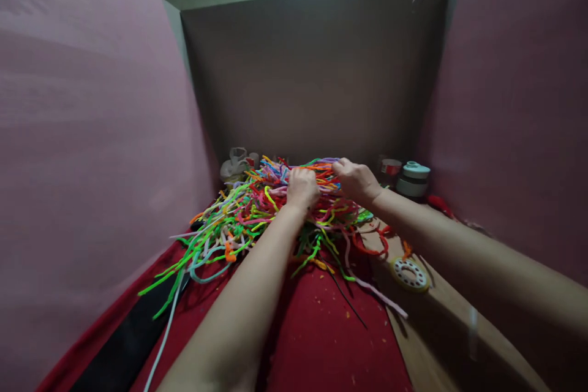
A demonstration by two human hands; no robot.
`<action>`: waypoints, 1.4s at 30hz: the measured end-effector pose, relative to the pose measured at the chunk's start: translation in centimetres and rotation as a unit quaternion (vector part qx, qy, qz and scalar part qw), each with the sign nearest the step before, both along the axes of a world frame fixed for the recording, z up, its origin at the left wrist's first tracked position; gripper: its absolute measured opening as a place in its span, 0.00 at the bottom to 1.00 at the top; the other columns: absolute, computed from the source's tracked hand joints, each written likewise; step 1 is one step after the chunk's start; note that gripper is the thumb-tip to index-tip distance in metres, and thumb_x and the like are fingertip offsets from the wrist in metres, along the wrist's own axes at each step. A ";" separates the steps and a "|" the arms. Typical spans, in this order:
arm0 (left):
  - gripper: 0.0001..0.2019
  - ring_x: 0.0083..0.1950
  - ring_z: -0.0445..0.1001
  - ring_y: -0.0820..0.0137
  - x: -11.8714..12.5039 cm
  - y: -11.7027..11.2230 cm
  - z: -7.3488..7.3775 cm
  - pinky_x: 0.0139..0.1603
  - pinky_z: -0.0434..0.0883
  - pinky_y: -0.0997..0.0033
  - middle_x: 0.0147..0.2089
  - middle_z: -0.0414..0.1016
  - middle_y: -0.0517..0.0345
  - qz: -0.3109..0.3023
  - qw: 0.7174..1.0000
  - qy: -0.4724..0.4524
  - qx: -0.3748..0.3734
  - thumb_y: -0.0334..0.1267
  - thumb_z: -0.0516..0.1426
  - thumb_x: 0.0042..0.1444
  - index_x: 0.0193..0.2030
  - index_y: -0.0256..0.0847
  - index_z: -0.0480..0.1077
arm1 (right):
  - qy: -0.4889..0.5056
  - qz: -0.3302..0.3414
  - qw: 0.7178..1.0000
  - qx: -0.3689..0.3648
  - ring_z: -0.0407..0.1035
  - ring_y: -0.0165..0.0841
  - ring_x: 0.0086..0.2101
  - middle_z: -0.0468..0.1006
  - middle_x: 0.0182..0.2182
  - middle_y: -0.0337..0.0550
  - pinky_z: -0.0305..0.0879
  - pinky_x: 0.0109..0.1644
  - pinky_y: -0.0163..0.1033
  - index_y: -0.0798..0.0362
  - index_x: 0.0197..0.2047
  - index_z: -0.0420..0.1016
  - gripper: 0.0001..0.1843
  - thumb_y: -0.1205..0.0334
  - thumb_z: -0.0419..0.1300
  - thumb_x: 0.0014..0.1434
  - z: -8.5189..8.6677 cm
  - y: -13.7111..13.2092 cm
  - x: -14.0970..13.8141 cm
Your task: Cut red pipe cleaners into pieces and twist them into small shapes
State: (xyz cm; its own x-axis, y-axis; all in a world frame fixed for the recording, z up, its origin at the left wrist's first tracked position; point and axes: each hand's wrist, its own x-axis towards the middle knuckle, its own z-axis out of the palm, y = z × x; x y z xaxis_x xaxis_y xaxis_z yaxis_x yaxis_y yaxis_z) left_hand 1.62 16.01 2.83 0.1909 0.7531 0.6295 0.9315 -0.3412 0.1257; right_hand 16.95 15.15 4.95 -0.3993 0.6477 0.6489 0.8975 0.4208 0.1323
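A big tangled heap of coloured pipe cleaners (257,202) in green, pink, orange, red, blue and purple spreads over a red cloth (321,343). My left hand (303,188) is closed among the stems near the heap's middle, its fingertips turned away from view. Just to its right, my right hand (357,181) is closed at the heap's upper right side, with orange and purple stems running to its fingers. Exactly which stems each hand grips is partly hidden. Loose green and pink stems trail toward me over the cloth.
At the right, a round white disc with holes and a yellow rim (410,274) lies on a wooden surface (427,331). Behind my right forearm stands a pale green lidded container (414,179) beside a red-labelled tub (390,166). A white cable (168,324) runs down the left. Pink walls flank both sides.
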 end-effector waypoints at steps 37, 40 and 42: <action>0.09 0.25 0.70 0.76 -0.3 -11.6 -3.3 0.25 0.66 0.77 0.26 0.74 0.59 -0.299 0.559 -0.745 -0.206 0.37 0.64 0.43 0.30 0.35 0.74 | 0.852 0.222 0.284 -0.380 0.65 0.23 0.17 0.72 0.19 0.38 0.62 0.18 0.25 0.56 0.29 0.67 0.07 0.73 0.52 0.56 -4.4 -10.0 -0.8; 0.07 0.32 0.74 0.73 -1.3 -11.3 -2.9 0.31 0.70 0.74 0.31 0.76 0.58 -0.289 0.540 -0.770 -0.182 0.38 0.62 0.48 0.30 0.37 0.72 | 0.863 0.219 0.270 -0.367 0.65 0.22 0.17 0.72 0.20 0.38 0.60 0.17 0.25 0.55 0.29 0.68 0.08 0.73 0.51 0.57 -4.1 -9.4 0.6; 0.07 0.35 0.76 0.70 -1.9 -11.1 -2.7 0.36 0.72 0.69 0.30 0.77 0.57 -0.276 0.512 -0.796 -0.167 0.39 0.59 0.52 0.29 0.37 0.71 | 0.872 0.210 0.264 -0.355 0.64 0.22 0.16 0.72 0.19 0.37 0.59 0.16 0.24 0.55 0.28 0.67 0.09 0.73 0.51 0.58 -4.3 -9.0 1.3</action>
